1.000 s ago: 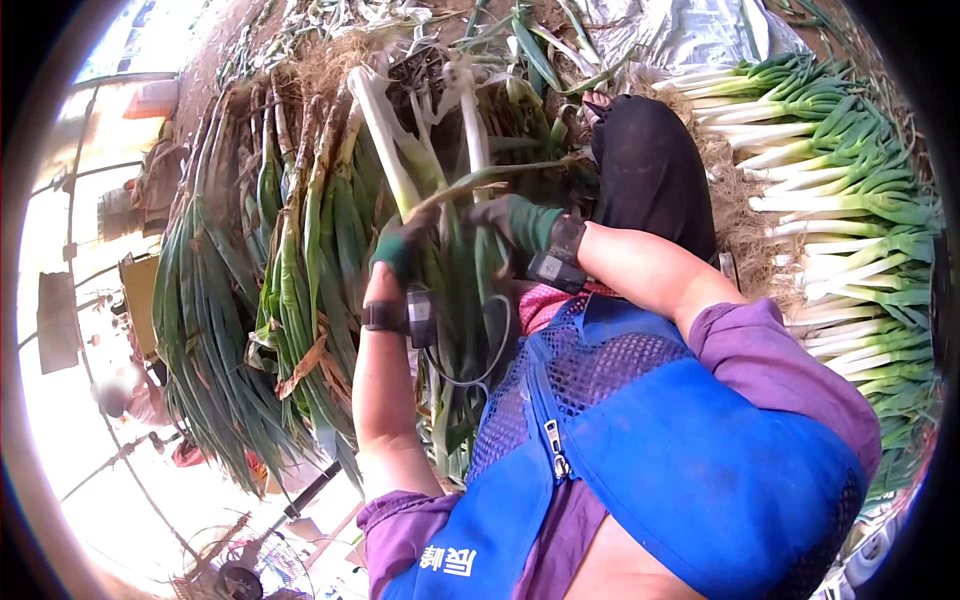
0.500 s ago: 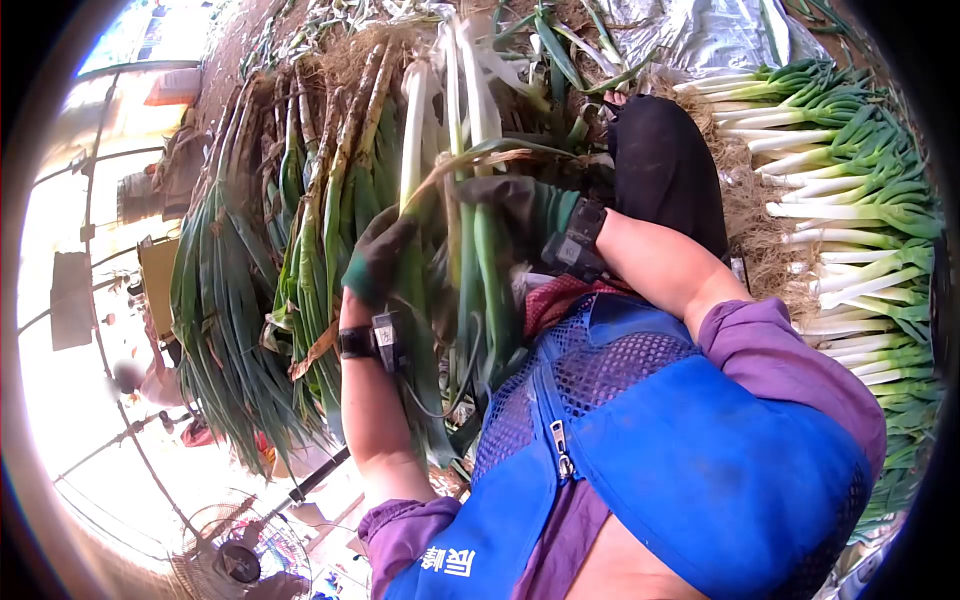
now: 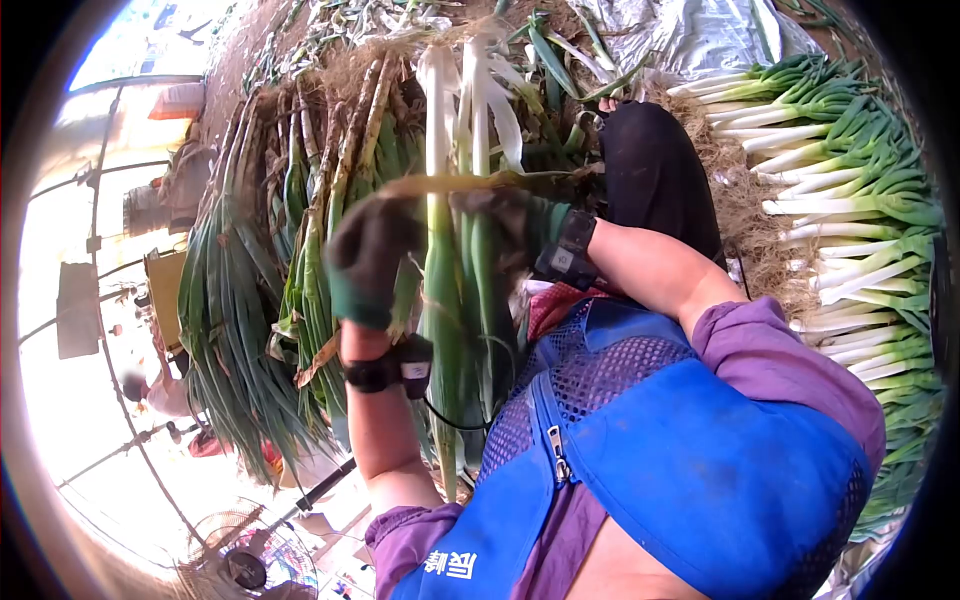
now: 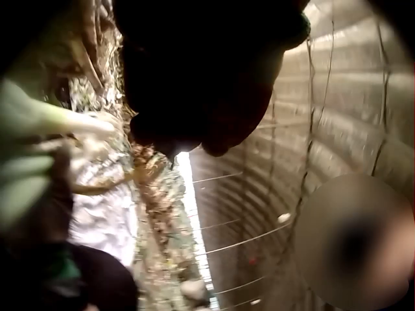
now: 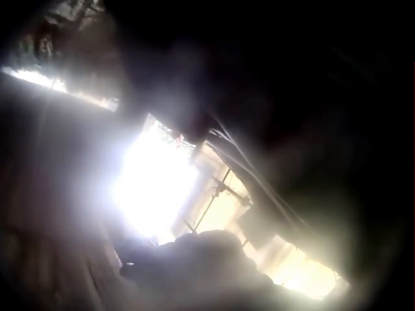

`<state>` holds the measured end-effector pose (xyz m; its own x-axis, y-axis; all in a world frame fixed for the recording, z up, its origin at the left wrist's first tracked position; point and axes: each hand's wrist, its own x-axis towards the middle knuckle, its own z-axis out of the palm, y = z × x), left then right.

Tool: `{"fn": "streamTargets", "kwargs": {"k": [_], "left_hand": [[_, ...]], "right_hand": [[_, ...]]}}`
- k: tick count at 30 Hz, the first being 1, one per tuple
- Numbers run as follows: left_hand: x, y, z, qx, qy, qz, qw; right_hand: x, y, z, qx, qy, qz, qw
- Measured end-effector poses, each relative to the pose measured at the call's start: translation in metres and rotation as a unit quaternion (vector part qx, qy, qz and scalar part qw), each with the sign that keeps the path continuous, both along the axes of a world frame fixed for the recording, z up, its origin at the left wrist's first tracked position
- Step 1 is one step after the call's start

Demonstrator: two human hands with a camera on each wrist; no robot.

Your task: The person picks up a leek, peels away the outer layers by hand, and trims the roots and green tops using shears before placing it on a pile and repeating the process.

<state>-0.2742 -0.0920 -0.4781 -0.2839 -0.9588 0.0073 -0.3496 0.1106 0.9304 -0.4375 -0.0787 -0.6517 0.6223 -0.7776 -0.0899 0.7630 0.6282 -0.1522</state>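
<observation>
In the head view my gloved left hand (image 3: 375, 255) is blurred beside the leeks, its fingers at the left end of a dry yellowish leaf (image 3: 440, 184). That leaf stretches across the stalks and over the right hand. My gloved right hand (image 3: 515, 220) grips a few leeks (image 3: 437, 150) by their stalks, white root ends pointing away from me and green leaves hanging toward my vest. Loose pale skin (image 3: 503, 120) hangs off one stalk. The left wrist view shows a dark glove (image 4: 207, 78), with a white leek stalk (image 4: 71, 121) at the left. Glare and shadow fill the right wrist view.
A pile of untrimmed leeks (image 3: 225, 290) with roots lies to my left. To my right runs a long row of cleaned leeks (image 3: 810, 207). Silver plastic sheeting (image 3: 690, 35) lies ahead, near my bent knee (image 3: 655, 170). A fan (image 3: 245, 568) stands at lower left.
The left hand has dropped off the leek stalk and shifted left, drawing the dry leaf straighter. The leeks in the right hand have swung more upright in view, and their pale skin hangs looser.
</observation>
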Motion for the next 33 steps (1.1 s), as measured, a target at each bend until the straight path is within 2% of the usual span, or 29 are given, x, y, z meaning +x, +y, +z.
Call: {"fn": "streamTargets", "kwargs": {"k": [2, 5, 7, 8, 9, 10, 11, 12, 13, 14, 15, 16, 17, 18, 19, 21, 24, 26, 27, 29, 31, 33], "left_hand": [[-0.004, -0.017, 0.023, -0.059, 0.151, -0.022, 0.987], [-0.022, -0.035, 0.035, -0.033, 0.270, 0.141, 0.952], [0.012, -0.067, -0.010, 0.133, 0.084, 0.042, 0.987], [0.024, -0.077, -0.026, 0.213, -0.013, -0.010, 0.977], [0.016, -0.072, -0.030, 0.259, -0.060, -0.045, 0.963], [0.009, -0.066, -0.036, 0.304, -0.106, -0.079, 0.943], [0.015, -0.073, -0.049, 0.226, -0.100, -0.134, 0.960], [0.014, -0.077, -0.054, 0.143, -0.091, -0.181, 0.969], [0.017, -0.085, -0.050, 0.109, -0.086, -0.201, 0.970], [0.020, -0.087, -0.050, 0.234, 0.022, -0.126, 0.964], [0.012, -0.083, -0.037, 0.336, 0.138, -0.027, 0.931], [0.012, -0.086, -0.033, 0.342, 0.135, -0.004, 0.930], [0.008, -0.088, -0.031, 0.358, 0.142, -0.024, 0.922], [0.002, -0.087, -0.029, 0.374, 0.149, -0.045, 0.914], [0.002, -0.081, -0.026, 0.220, 0.055, -0.142, 0.963], [-0.015, -0.065, -0.011, 0.273, -0.011, -0.037, 0.961], [-0.001, -0.080, -0.033, 0.291, -0.035, -0.063, 0.954], [0.002, -0.076, -0.031, 0.276, -0.025, -0.083, 0.957], [0.003, -0.069, -0.024, 0.264, -0.019, -0.085, 0.961], [0.012, -0.055, -0.011, 0.272, 0.032, -0.089, 0.958], [0.022, -0.045, -0.005, 0.277, 0.028, -0.047, 0.959], [0.028, -0.034, 0.006, 0.284, 0.026, -0.009, 0.959]], "right_hand": [[-0.002, 0.000, 0.003, 0.003, -0.014, 0.014, 1.000], [-0.004, 0.004, 0.017, 0.003, 0.076, -0.004, 0.997], [-0.002, 0.005, 0.015, -0.027, 0.151, -0.026, 0.988], [0.005, 0.004, 0.003, -0.057, 0.186, -0.037, 0.980], [0.010, 0.001, -0.006, -0.087, 0.220, -0.049, 0.970], [0.013, 0.003, -0.009, -0.145, 0.185, -0.073, 0.969], [0.018, 0.007, -0.012, -0.202, 0.150, -0.095, 0.963], [0.020, 0.007, -0.013, -0.207, 0.096, -0.067, 0.971], [0.022, 0.008, -0.013, -0.210, 0.045, -0.036, 0.976], [0.026, 0.009, -0.012, -0.211, 0.077, -0.047, 0.973], [0.031, 0.014, -0.003, -0.212, 0.109, -0.057, 0.970], [0.030, 0.017, 0.013, -0.240, 0.136, -0.073, 0.958], [0.030, 0.020, 0.030, -0.267, 0.163, -0.089, 0.946], [0.018, 0.018, 0.055, -0.278, 0.259, -0.009, 0.925], [0.005, 0.017, 0.082, -0.285, 0.350, 0.070, 0.890], [0.013, 0.017, 0.091, -0.332, 0.500, 0.088, 0.795], [0.028, 0.020, 0.087, -0.449, 0.545, 0.014, 0.708], [0.035, 0.010, 0.059, -0.470, 0.472, -0.140, 0.733], [0.013, 0.005, 0.073, -0.439, 0.421, -0.133, 0.782], [-0.025, -0.019, 0.060, -0.556, 0.509, -0.270, 0.599], [-0.054, -0.036, 0.063, -0.510, 0.433, -0.378, 0.640], [-0.089, -0.047, 0.113, -0.347, 0.329, -0.345, 0.808]]}}
